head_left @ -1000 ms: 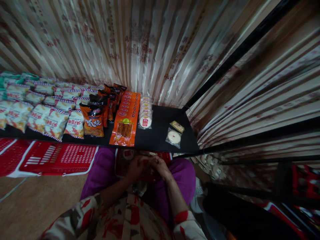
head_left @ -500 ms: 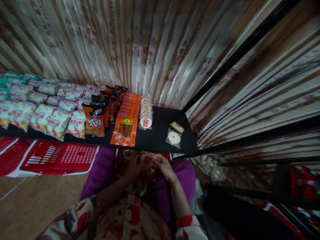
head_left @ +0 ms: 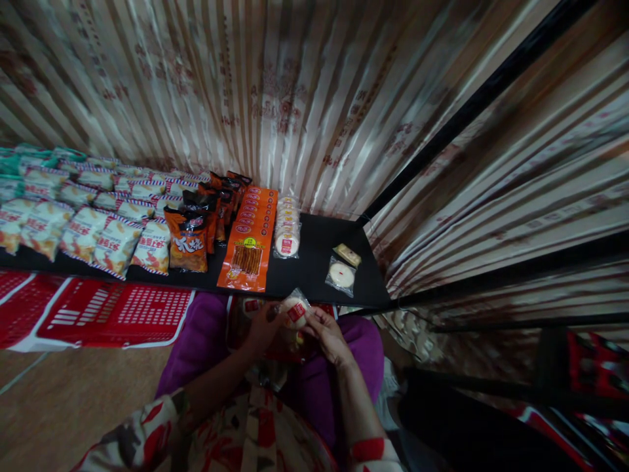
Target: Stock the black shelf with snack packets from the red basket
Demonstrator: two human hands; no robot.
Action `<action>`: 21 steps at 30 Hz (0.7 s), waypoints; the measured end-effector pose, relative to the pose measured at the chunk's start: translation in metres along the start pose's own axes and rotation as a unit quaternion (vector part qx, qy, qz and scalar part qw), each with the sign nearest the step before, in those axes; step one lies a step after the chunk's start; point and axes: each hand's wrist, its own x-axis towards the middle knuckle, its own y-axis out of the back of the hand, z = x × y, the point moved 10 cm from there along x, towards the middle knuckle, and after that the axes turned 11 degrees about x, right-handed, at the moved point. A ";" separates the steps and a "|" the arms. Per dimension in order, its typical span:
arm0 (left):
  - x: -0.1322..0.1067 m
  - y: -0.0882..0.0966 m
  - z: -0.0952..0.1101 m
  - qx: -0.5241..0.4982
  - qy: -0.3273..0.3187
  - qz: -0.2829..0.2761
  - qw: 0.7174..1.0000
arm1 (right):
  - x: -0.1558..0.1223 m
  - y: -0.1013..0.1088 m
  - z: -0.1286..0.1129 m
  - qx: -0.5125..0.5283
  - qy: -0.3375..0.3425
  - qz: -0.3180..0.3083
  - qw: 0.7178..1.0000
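Observation:
A round pale biscuit in a clear wrapper with a red label (head_left: 295, 310) is held just over my lap, below the shelf's front edge. My right hand (head_left: 326, 333) pinches its right side between thumb and fingers. On its left side, my left hand (head_left: 264, 326) has its fingers closed against the wrapper. Under both hands sits a red basket (head_left: 238, 333) with more packets, mostly in shadow. On the shelf ahead, a row of similar wrapped biscuits (head_left: 287, 241) runs back towards the curtain.
The black shelf (head_left: 314, 275) carries orange snack strips (head_left: 246, 259), orange-black bags (head_left: 187, 242) and several white snack bags (head_left: 116, 242). A white round packet (head_left: 341, 274) and a yellowish packet (head_left: 348, 254) lie at its right end, near a black post (head_left: 422, 151). Red baskets (head_left: 122, 308) stand below left.
Both hands have raised the wrapped biscuit from above the basket towards the shelf edge, and its red label now shows more clearly. The goods on the shelf stay put.

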 end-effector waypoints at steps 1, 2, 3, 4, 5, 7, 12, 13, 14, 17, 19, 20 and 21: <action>0.000 0.001 0.001 -0.014 0.000 0.007 1.000 | 0.000 0.000 0.001 0.008 0.004 0.002 1.000; -0.001 0.002 0.002 -0.025 0.001 0.014 1.000 | 0.000 0.000 0.002 0.015 0.007 0.005 1.000; -0.001 0.002 0.003 -0.033 0.003 0.020 0.999 | 0.000 0.000 0.004 0.025 0.010 0.008 1.000; -0.001 0.003 0.003 -0.039 0.006 0.023 0.999 | 0.000 0.000 0.006 0.037 0.014 0.013 0.999; -0.002 0.002 0.004 -0.044 0.008 0.022 0.999 | -0.001 0.000 0.008 0.050 0.016 0.018 0.998; -0.003 0.002 0.006 -0.045 0.009 0.020 0.999 | -0.002 -0.002 0.013 0.075 0.022 0.027 0.997; -0.004 0.006 0.011 0.005 0.017 0.031 0.999 | -0.005 -0.011 0.023 0.108 0.044 0.054 0.992; -0.004 0.007 0.012 0.014 0.015 0.032 0.999 | -0.005 -0.012 0.026 0.111 0.050 0.061 0.991; -0.004 0.009 0.014 0.021 0.013 0.035 0.999 | -0.005 -0.012 0.029 0.112 0.055 0.066 0.990; -0.005 0.012 0.016 0.041 0.013 0.045 0.998 | -0.003 -0.012 0.041 0.110 0.054 0.075 0.990; -0.006 0.013 0.018 0.050 0.016 0.050 0.997 | -0.002 -0.014 0.050 0.106 0.045 0.074 0.991; -0.007 0.014 0.018 0.052 0.018 0.053 0.997 | -0.002 -0.017 0.052 0.086 0.045 0.062 0.993; -0.007 0.014 0.018 0.052 0.020 0.057 0.997 | -0.003 -0.022 0.052 0.063 0.048 0.050 0.996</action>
